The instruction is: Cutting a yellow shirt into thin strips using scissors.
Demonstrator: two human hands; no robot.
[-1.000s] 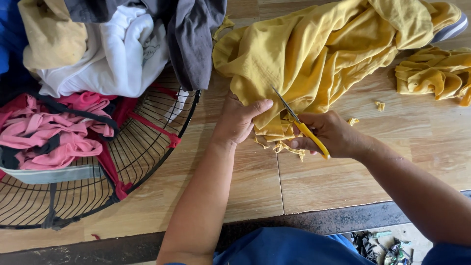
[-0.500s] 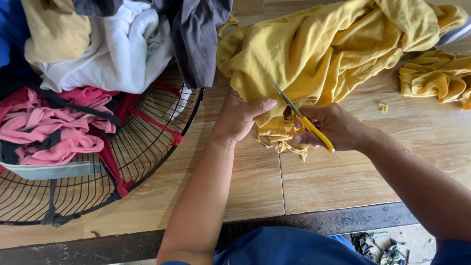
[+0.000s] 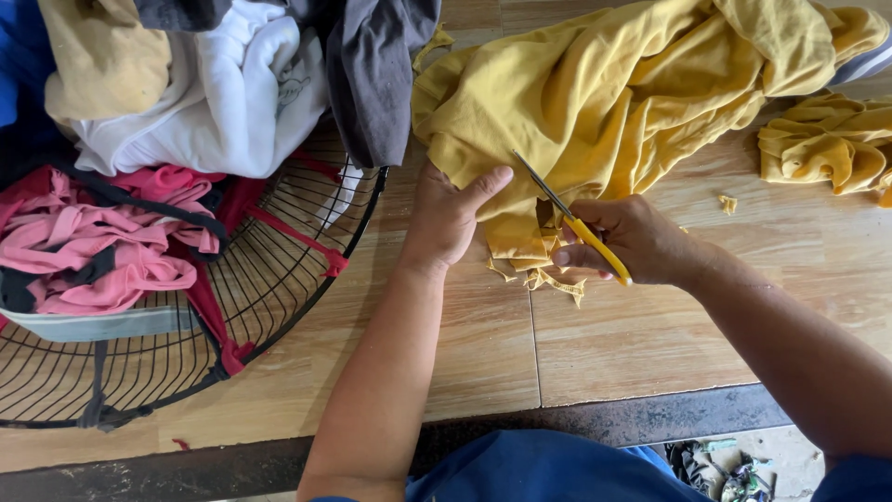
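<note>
Nearest the camera, the two forearms reach out over the edge of the wooden table (image 3: 483, 353) from a blue-clad lap. The left hand (image 3: 446, 218) lies palm down on the near hem of the yellow garment (image 3: 604, 102), fingers flat and thumb stretched out to the right, pressing the cloth to the boards rather than pinching it. Just to its right, the right hand (image 3: 632, 237) is closed around the yellow handles of a pair of scissors (image 3: 571, 223), whose thin blades angle up and left into the folded edge of the cloth between the two hands. Ragged yellow trimmings (image 3: 548, 279) hang and lie right beneath the blades, touching the table. The bulk of the garment spreads away beyond both hands toward the far right. A smaller crumpled yellow cloth (image 3: 822, 144) lies apart at the right edge. To the left, a round black wire fan guard (image 3: 279, 288) holds pink rags (image 3: 102, 251), and farther back white (image 3: 223, 93), tan and dark grey garments are heaped.
</note>
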